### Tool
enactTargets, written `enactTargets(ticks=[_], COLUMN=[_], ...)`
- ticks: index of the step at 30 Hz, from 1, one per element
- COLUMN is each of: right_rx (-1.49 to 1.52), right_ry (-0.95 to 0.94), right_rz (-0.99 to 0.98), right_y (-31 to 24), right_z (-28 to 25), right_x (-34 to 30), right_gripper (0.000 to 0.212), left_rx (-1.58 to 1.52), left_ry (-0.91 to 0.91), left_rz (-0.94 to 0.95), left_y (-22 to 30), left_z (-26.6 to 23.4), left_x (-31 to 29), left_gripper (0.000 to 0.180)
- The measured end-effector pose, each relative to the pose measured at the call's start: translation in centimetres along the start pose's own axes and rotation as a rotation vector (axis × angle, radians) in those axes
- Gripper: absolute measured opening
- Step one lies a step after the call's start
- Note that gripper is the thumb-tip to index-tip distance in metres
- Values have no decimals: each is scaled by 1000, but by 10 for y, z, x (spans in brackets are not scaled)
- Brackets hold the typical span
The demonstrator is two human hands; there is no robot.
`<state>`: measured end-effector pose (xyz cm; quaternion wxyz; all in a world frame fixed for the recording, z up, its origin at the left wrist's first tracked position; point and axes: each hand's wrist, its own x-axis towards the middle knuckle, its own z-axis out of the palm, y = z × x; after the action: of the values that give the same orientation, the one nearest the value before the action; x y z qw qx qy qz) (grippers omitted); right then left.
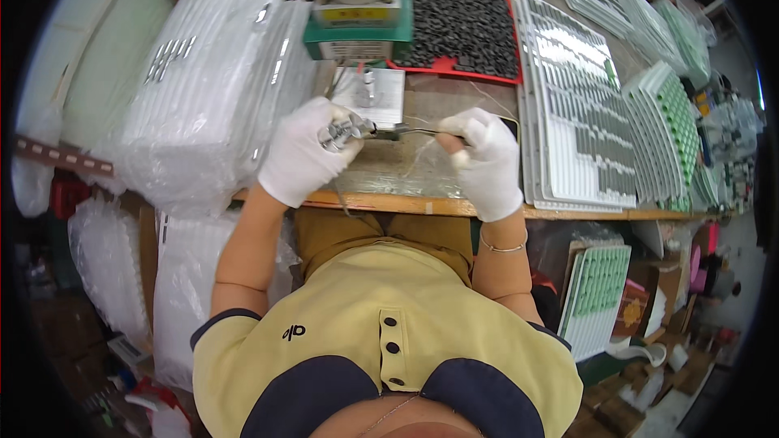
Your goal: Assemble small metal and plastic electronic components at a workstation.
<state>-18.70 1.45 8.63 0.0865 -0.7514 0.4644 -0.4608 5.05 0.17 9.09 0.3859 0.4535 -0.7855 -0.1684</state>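
My left hand (302, 154), in a white glove, is closed around several small shiny metal pieces (344, 133). Between the fingers of my right hand (487, 164), gloved too with a bare fingertip showing, is a thin metal tool (422, 130) that looks like tweezers. Its tip points left and reaches a small dark piece (381, 130) beside the left hand's metal pieces; whether it grips that piece is too small to tell. Just beyond the hands, a small upright metal fixture (369, 85) stands on a white plate (391, 97) in front of the green-based press (357, 42).
A red tray (443, 66) heaped with small black parts (462, 20) lies behind. At right stand white ribbed trays (568, 142) with rows of dark parts, then green-dotted trays (677, 118). Plastic-wrapped white trays (195, 73) fill the left. The wooden table edge (406, 203) runs before me.
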Motion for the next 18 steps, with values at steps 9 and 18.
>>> enactTargets(ticks=[9,18], right_rx=[-477,-666], right_ry=[-183,-437], right_rz=[-118,32], right_y=[3,12], right_z=[-17,-5], right_x=[-7,-7], right_gripper=[9,6], left_rx=[-196,-157], left_ry=[-6,21], left_rz=[-98,-47], left_y=[8,-20], left_z=[70,108], left_x=[1,-16], left_gripper=[23,22])
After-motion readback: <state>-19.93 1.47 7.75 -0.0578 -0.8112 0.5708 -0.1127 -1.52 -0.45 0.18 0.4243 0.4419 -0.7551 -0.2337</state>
